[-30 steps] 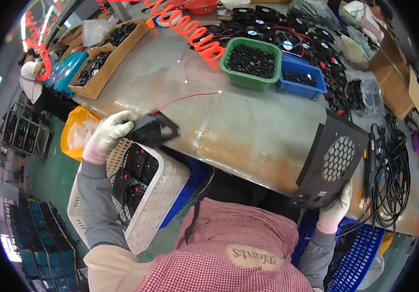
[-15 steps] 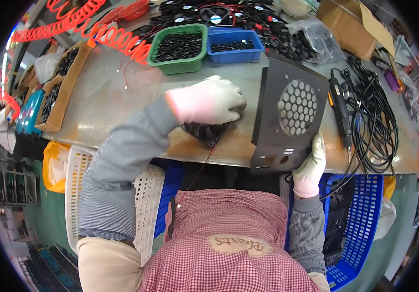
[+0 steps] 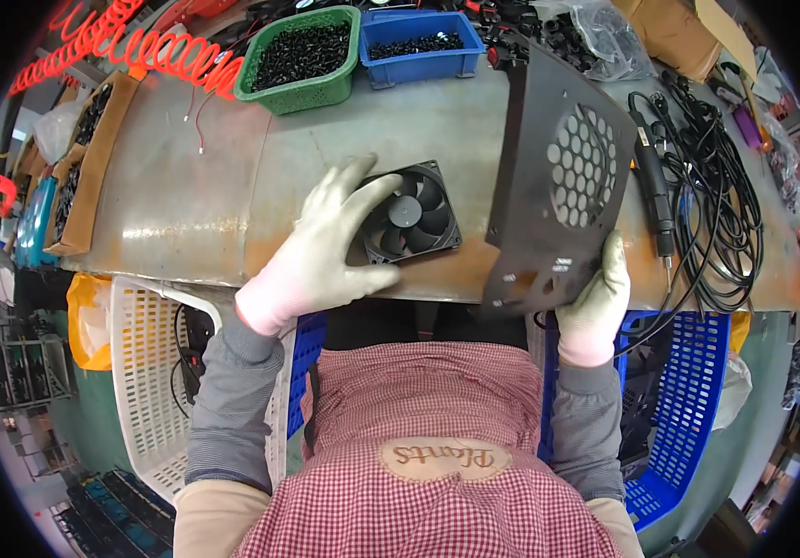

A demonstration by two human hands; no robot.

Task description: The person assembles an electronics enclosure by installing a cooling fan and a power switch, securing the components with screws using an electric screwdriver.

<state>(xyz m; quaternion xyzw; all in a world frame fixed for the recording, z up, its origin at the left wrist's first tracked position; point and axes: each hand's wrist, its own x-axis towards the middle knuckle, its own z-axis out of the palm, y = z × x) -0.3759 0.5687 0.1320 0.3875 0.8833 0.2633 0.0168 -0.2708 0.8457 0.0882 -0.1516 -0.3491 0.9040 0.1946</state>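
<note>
A square black cooling fan (image 3: 407,212) lies on the metal tabletop, its round hub and blades facing up. My left hand (image 3: 330,232), in a pale glove, is at the fan's left side with fingers and thumb spread; the index finger reaches over the frame's edge. Whether the fingertips press on it is hard to tell. My right hand (image 3: 600,302), also gloved, grips the lower right edge of a black metal panel (image 3: 530,205). The panel is held tilted to the right of the fan and has a round patch of vent holes.
A green basket (image 3: 330,90) and a blue bin (image 3: 423,63) hold small black parts at the back. To the right lie an electric screwdriver (image 3: 653,200) and coiled black cables (image 3: 716,214). A white crate (image 3: 144,400) and a blue crate (image 3: 693,418) stand below the table's front edge.
My left hand has spread its fingers and shifted to the fan's left side, so the fan's face now shows. The panel in my right hand has turned and tilted somewhat.
</note>
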